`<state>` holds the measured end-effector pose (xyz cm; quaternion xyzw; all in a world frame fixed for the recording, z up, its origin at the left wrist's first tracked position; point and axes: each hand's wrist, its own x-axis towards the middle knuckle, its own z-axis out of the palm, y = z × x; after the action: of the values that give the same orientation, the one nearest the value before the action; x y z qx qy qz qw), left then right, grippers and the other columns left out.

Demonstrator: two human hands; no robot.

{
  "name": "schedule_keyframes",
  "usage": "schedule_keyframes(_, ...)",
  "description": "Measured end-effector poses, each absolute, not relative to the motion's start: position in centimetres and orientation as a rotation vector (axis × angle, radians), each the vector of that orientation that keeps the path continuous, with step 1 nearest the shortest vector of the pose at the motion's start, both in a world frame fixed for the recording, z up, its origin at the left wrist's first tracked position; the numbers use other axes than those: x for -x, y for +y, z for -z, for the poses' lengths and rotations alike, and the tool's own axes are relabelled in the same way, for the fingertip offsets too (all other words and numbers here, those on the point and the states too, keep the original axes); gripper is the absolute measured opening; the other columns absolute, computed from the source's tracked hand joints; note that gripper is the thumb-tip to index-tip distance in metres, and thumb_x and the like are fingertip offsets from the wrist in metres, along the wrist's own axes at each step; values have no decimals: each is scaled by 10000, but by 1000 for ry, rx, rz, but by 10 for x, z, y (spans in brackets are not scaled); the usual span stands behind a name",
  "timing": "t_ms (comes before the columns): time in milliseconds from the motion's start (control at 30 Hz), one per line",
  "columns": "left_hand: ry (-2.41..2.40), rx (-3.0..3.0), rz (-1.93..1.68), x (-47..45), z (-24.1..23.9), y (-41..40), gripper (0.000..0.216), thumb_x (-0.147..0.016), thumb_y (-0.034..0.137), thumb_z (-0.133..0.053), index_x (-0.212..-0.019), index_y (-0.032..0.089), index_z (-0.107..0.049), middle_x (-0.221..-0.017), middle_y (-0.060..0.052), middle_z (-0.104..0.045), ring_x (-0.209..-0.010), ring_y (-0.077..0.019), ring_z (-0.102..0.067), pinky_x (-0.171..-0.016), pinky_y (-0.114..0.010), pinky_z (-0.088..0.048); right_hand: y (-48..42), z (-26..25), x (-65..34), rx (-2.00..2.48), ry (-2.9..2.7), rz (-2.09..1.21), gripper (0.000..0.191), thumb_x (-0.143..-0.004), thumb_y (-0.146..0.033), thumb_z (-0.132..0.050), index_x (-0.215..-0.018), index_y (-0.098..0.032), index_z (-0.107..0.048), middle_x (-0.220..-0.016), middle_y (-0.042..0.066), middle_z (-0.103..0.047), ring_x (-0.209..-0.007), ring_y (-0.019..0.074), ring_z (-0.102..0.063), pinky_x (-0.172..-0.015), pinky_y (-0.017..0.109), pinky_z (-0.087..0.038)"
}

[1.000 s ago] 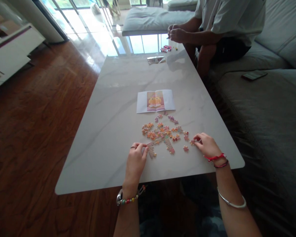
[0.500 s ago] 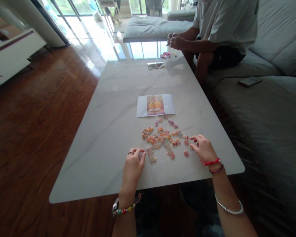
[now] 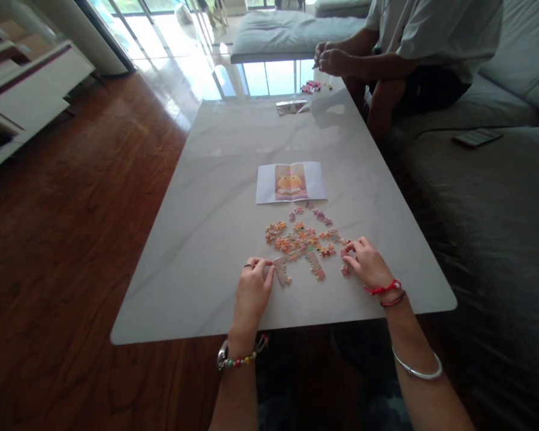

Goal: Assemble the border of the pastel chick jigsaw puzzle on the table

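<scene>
On the white marble-look table, my left hand (image 3: 254, 293) has its fingers curled together, thumb and index at the left edge of a joined puzzle section (image 3: 282, 273). A second joined strip (image 3: 315, 264) slants to the right of it, and pieces link the two along the top. My right hand (image 3: 369, 263) pinches a pink puzzle piece (image 3: 344, 252) at the right side of the pile. Just below those fingertips lies another pink piece (image 3: 345, 271). Loose puzzle pieces (image 3: 296, 239), mostly orange, pink and purple, are heaped beyond the joined sections.
A creased picture sheet (image 3: 291, 182) lies beyond the pieces. Farther off are a shiny packet (image 3: 291, 107) and small pink items (image 3: 311, 87), near another person's hands (image 3: 332, 60). A phone (image 3: 477, 137) rests on the grey sofa (image 3: 489, 197) at the right.
My right hand has closed in on the pink piece beside the pile. My left fingers have come up against the joined section's edge. The whole view has shifted slightly.
</scene>
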<state>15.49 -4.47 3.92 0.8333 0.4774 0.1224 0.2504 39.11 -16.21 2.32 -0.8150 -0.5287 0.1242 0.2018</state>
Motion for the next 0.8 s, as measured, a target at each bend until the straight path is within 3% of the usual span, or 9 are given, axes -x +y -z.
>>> schedule_keyframes(467,1220,-2266,-326,-152,-42,-51,152,-787,245,-467,-879,193,-575,-906,-45,-527,-804,-152,-535,-773,-297,-443,-142,-46,-308,1767,-1810,-566,45,-740,-192,-565,-783,-196,-558,-779,24,-609,-765,151,-529,-706,269,-426)
schedule_keyframes(800,1141,-2312,-269,-153,-39,-55,210,-687,167,-591,-890,212,-569,-913,-31,-509,-873,-162,-502,-815,-299,-430,-139,-37,-279,1860,-1949,-424,145,-810,-207,-480,-742,-188,-607,-757,52,-604,-795,160,-503,-729,270,-416)
